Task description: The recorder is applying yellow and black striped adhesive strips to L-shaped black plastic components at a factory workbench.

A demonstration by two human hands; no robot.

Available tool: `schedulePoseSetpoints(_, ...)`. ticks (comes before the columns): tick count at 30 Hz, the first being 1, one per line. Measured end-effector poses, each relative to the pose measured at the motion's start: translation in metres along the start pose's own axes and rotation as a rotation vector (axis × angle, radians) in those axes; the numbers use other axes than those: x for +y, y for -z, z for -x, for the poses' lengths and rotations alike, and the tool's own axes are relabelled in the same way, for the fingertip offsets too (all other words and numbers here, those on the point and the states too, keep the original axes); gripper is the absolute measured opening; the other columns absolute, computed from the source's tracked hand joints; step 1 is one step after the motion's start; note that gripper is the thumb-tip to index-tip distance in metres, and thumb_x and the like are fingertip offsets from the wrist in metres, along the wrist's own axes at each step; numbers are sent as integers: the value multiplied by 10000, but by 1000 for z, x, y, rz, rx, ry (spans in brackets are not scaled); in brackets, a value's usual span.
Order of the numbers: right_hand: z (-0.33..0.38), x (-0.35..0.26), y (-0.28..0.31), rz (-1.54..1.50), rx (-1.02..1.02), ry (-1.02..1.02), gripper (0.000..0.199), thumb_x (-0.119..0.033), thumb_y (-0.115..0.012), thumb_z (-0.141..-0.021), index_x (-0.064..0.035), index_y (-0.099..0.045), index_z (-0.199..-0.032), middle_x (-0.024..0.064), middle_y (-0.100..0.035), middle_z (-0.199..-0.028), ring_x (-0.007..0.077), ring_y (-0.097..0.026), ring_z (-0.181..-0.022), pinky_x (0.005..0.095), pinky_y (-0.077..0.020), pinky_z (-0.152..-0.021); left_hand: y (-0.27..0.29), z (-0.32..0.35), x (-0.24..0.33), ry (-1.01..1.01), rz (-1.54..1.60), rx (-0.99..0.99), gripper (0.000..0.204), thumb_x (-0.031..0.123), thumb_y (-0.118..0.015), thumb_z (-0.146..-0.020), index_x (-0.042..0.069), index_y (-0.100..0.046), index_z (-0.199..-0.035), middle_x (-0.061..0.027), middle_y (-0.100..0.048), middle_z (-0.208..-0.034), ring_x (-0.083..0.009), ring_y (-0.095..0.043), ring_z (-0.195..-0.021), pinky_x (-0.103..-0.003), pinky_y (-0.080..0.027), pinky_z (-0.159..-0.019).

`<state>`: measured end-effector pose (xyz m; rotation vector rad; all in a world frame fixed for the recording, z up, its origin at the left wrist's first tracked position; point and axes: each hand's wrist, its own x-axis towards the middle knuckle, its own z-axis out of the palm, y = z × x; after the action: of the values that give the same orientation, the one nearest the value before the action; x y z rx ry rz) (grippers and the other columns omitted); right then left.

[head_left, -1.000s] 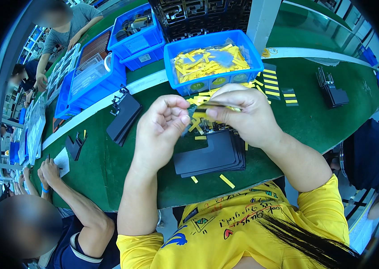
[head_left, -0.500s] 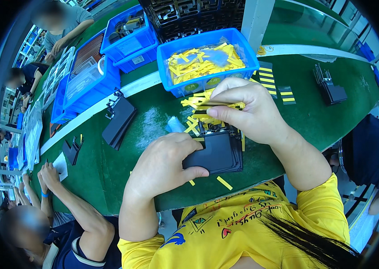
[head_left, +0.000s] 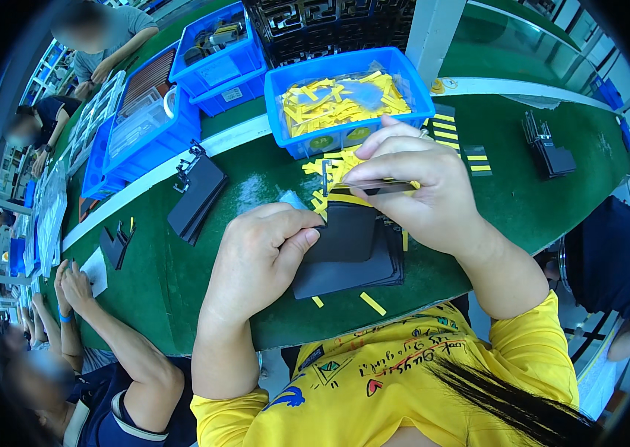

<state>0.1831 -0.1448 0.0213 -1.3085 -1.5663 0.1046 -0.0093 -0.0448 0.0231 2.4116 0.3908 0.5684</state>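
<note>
My left hand (head_left: 266,249) is closed, thumb and forefinger pinching the left edge of a thin black panel (head_left: 350,232). A yellow band runs along that panel's far edge. It is raised above a fanned stack of similar black panels (head_left: 344,280) on the green bench. At the panel's far side, my right hand (head_left: 415,179) is closed on a thin dark strip (head_left: 383,187), whose exact kind I cannot make out. Loose yellow strips (head_left: 315,170) lie heaped just beyond my hands, partly hidden by the right one.
A blue bin (head_left: 344,136) full of yellow strips stands beyond the heap. Further black panel stacks lie left (head_left: 197,195) and right (head_left: 553,158). Striped yellow-and-black sheets (head_left: 446,132) are near the bin. Blue bins (head_left: 152,141) line the far left. A co-worker (head_left: 125,350) sits at my left.
My left hand has lifted the top panel off the stack and moved it away from me. The right hand has shifted slightly toward me, and its strip now lies along the panel's far edge.
</note>
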Motion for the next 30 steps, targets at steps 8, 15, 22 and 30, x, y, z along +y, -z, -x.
schedulePoseSetpoints(8,1,4,0,-14,-57,-60,242,87,-696,-612,-32,-705,-822,46,-662,-761,191,-620,-797,355,-451,-863,2,0,4,28,-3,-4,81,59,-657,-773,12,-662,-839,-126,-634,-745,-298,-616,-694,-370,-487,-625)
schedulePoseSetpoints(15,1,9,1,5,-88,-25,248,59,-697,-585,-36,-699,-815,64,-643,-741,221,-607,-755,324,-477,-723,2,0,4,30,-7,1,82,57,-658,-770,11,-664,-838,-125,-629,-732,-294,-615,-682,-367,-483,-614)
schedulePoseSetpoints(22,1,4,-5,147,-40,20,131,-62,-723,-623,-40,-669,-740,72,-603,-693,254,-572,-724,350,-458,-707,-1,1,6,-6,2,46,77,42,-659,-762,-3,-658,-824,-104,-591,-670,-244,-580,-602,-314,-440,-555)
schedulePoseSetpoints(30,-3,2,4,100,-168,19,155,-39,-689,-623,-46,-655,-774,65,-587,-709,252,-567,-770,369,-434,-781,-3,1,9,-78,-80,119,70,27,-661,-745,5,-662,-811,-111,-586,-650,-264,-578,-594,-330,-447,-554)
